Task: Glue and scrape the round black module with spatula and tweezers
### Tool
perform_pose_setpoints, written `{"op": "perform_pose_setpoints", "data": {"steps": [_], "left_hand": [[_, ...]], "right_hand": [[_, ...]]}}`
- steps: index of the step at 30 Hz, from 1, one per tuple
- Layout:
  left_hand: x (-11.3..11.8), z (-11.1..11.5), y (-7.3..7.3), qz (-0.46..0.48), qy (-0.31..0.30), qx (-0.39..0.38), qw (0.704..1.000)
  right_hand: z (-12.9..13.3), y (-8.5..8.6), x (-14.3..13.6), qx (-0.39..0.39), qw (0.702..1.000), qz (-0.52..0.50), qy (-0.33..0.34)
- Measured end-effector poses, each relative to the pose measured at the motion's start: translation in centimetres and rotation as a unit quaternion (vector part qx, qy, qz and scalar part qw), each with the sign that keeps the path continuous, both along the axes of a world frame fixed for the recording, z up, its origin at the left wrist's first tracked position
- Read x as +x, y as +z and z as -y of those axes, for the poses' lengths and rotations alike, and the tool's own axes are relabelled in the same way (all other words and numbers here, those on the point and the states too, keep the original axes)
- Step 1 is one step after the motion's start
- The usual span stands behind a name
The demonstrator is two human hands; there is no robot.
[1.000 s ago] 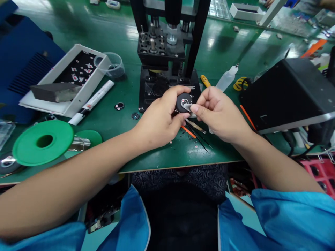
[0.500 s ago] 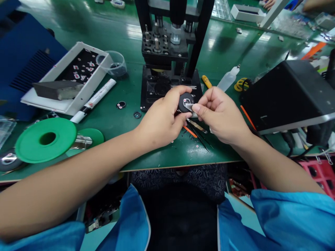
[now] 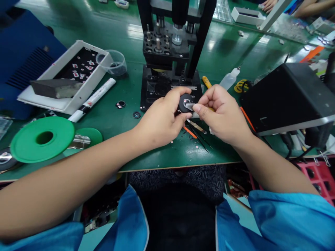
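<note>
Right grip [image 3: 222,116] tipped up slightly; pale blade [image 3: 190,106] unmoved on the black disc [image 3: 184,103]

Since half a second ago my right knuckles have risen a little and cover more of the translucent bottle [image 3: 229,79] beyond them. The blade, pinched between that thumb and the curled fingers, keeps its tip by the disc's pale centre. My left grip [image 3: 162,120] has not eased: thumb and fingers clasp the disc by its edge, its marked face turned up toward me. The disc sits between my two grips, just in front of the press base [image 3: 145,91], seemingly raised off the green surface [image 3: 146,151]. So small a change suggests to me that the fine work on that face is still under way, and that holding the disc steady counts most. Below, the orange stick [image 3: 190,132] and dark tweezers [image 3: 201,142] lie undisturbed.
</note>
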State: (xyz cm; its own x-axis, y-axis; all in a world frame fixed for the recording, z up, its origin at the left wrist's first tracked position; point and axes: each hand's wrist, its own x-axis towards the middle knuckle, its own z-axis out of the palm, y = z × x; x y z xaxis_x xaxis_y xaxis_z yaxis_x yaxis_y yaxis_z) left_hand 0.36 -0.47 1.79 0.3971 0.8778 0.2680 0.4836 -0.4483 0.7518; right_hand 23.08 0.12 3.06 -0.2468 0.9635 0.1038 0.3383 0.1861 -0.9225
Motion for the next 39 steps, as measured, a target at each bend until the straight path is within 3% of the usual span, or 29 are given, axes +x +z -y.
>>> {"op": "perform_pose_setpoints", "data": {"steps": [13,16,21,24,30,35,39], "left_hand": [[0.2,-0.3,-0.7,-0.008,0.03,-0.005,1.0],[0.2,-0.3,-0.9,0.005,0.027,-0.011,1.0],[0.0,0.0,-0.6,0.012,0.005,0.009,1.0],[-0.3,-0.1,-0.2,-0.001,-0.019,0.013,1.0],[-1.0,-1.0,0.5,-0.048,-0.096,-0.052,0.993],[-0.9,-0.9,0.6,-0.074,-0.056,-0.005,0.996],[-0.7,-0.5,0.2,-0.107,-0.049,0.005,0.993]], "right_hand": [[0.8,0.6,0.1,0.124,0.987,0.101,-0.02],[0.3,0.3,0.2,0.09,0.993,0.079,-0.012],[-1.3,0.0,0.8,-0.052,0.997,-0.012,0.06],[-1.6,0.5,1.2,-0.073,0.994,-0.013,0.086],[-1.4,1.1,1.6,-0.031,0.995,0.022,0.094],[-1.4,0.3,1.5,-0.04,0.995,0.036,0.082],[-1.0,0.3,1.2,0.055,0.992,0.093,0.058]]}}
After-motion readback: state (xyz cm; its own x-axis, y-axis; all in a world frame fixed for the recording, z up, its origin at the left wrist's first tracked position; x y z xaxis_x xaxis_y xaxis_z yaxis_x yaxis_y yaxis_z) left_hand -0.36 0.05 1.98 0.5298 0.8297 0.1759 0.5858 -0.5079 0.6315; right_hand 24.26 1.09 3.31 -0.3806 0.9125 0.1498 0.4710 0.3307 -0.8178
